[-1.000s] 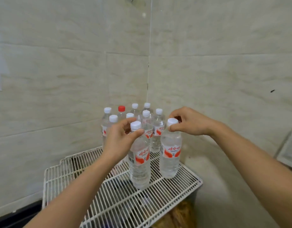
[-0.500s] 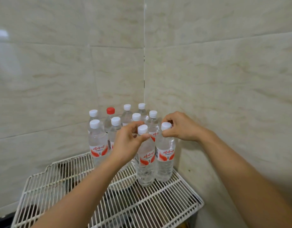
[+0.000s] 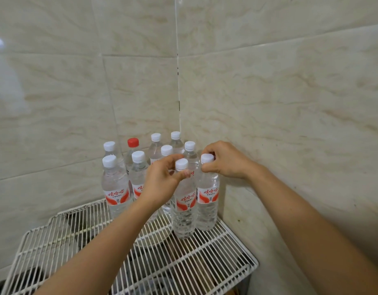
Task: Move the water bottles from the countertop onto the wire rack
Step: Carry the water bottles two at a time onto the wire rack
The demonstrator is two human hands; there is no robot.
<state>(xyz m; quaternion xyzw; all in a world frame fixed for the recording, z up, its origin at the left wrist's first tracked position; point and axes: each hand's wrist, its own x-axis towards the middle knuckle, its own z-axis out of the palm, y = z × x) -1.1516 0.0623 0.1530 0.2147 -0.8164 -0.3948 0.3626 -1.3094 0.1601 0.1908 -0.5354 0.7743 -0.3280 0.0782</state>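
Head view: a white wire rack (image 3: pixel 205 258) sits in a corner of two marble-patterned tiled walls (image 3: pixel 279 92), and a cluster of clear water bottles stands upright on its far part, packed close against the corner.

The left hand (image 3: pixel 162 184) has its grip closed on the neck of the near middle bottle (image 3: pixel 183 209), thumb just below the white cap and fingers curled round the far side. That bottle stands upright on the rack wires, its red and white label facing the camera. The right hand (image 3: pixel 224 160) has its grip pinched on the white cap of the near right bottle (image 3: pixel 207 201), fingers over the top and thumb under the cap rim. This bottle also stands on the rack, just beside the first one and nearest the right wall; the two appear to touch at the body.

To the left, well clear of both hands, the near left bottle (image 3: pixel 115 188) stands with its label showing, and another white-capped bottle (image 3: pixel 138 173) stands just right of it, partly hidden by the left wrist. Behind them are more bottles with white caps and one red-capped bottle (image 3: pixel 132 150) in the far row.

Under the rack wires a pale round dish-like shape (image 3: pixel 154 237) shows, along with dark items too blurred to identify.
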